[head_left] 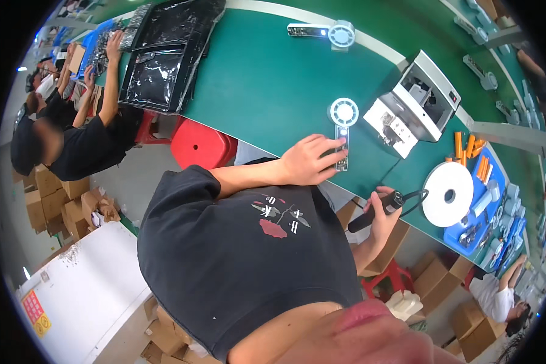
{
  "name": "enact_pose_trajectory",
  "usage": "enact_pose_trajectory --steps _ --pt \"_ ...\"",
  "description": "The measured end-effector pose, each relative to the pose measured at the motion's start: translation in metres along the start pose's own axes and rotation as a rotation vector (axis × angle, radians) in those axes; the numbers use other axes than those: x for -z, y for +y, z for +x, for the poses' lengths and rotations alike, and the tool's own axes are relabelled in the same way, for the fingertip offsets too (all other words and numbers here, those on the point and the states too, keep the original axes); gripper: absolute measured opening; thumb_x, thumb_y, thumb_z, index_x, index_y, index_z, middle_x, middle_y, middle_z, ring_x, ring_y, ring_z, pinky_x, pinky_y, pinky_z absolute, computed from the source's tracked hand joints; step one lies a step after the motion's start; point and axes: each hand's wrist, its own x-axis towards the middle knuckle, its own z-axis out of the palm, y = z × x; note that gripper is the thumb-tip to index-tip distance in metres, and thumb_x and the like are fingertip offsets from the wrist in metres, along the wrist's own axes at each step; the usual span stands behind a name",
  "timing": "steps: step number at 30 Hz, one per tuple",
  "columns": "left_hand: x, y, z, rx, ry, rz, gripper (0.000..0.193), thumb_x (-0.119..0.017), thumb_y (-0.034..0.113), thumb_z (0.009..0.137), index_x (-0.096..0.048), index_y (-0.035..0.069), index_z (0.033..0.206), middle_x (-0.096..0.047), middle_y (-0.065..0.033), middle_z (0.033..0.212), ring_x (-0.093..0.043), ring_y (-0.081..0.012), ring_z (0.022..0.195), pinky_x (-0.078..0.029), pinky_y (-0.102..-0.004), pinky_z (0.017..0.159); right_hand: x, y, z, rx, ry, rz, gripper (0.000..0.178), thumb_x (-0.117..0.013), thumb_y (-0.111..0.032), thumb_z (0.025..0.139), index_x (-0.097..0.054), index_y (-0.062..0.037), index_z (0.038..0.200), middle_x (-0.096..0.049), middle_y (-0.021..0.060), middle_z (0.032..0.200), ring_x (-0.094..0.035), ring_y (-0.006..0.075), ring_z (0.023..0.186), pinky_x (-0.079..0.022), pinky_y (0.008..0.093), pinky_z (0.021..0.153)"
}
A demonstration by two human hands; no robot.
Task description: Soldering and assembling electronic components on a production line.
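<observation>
My left hand (314, 159) reaches across the green worktable, its fingers on the handle of a small handheld fan (344, 113). The fan has a round white grille with pale blue blades' housing. Its handle is uncovered, showing parts inside and a small lit spot near the head. My right hand (383, 219) is wrapped round a black electric screwdriver (376, 212) at the table's near edge, its cord looping to the right. The screwdriver is apart from the fan. A second handheld fan (341, 35) lies farther off, its handle pointing left.
Right of the fan stands a grey-and-white screw feeder (415, 103). Beyond it are a white reel (448, 194), orange cylindrical cells (467, 148) and a blue tray (467, 233) of parts. Black plastic-wrapped bags (164, 60) lie at far left, near co-workers. A red stool (201, 145) stands below.
</observation>
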Motion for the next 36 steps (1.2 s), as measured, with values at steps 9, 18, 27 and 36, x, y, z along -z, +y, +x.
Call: enact_pose_trajectory --steps 9,18,27,36 --pt "-0.006 0.003 -0.006 0.006 -0.002 -0.025 0.045 -0.075 0.019 0.077 -0.065 0.007 0.119 -0.059 -0.0109 0.127 -0.063 -0.0255 0.086 -0.052 -0.0396 0.086 0.001 -0.002 -0.007 -0.017 0.034 -0.001 0.024 -0.074 -0.003 0.087 -0.060 0.0047 0.106 -0.063 0.0099 0.071 -0.060 0.0165 0.054 -0.047 0.0283 0.051" --pt "0.012 -0.004 0.003 0.343 0.251 -0.435 0.041 -0.082 0.025 0.081 -0.063 0.005 0.111 -0.061 -0.0136 0.112 -0.065 -0.0284 0.086 -0.054 -0.0361 0.068 -0.011 -0.007 0.005 -0.037 0.041 0.002 0.023 -0.074 -0.004 0.088 -0.061 0.0031 0.106 -0.061 0.0077 0.070 -0.058 0.0157 0.055 -0.046 0.0286 0.053" --pt "-0.010 -0.011 0.043 0.482 0.106 -0.296 0.031 -0.075 0.027 0.082 -0.053 0.006 0.087 -0.065 -0.0130 0.074 -0.066 -0.0371 0.066 -0.049 -0.0471 0.057 0.020 0.024 -0.009 0.067 0.048 -0.016 0.020 -0.068 -0.006 0.093 -0.060 0.0003 0.109 -0.057 0.0082 0.072 -0.054 0.0155 0.054 -0.044 0.0266 0.048" --pt "0.003 -0.031 0.025 0.994 0.090 -1.094 0.041 -0.080 0.027 0.087 -0.056 0.000 0.108 -0.062 -0.0135 0.117 -0.061 -0.0149 0.099 -0.051 -0.0294 0.076 0.005 0.008 0.002 -0.013 0.025 -0.153 0.019 -0.068 -0.009 0.093 -0.059 -0.0003 0.108 -0.058 0.0088 0.070 -0.055 0.0162 0.052 -0.045 0.0263 0.048"
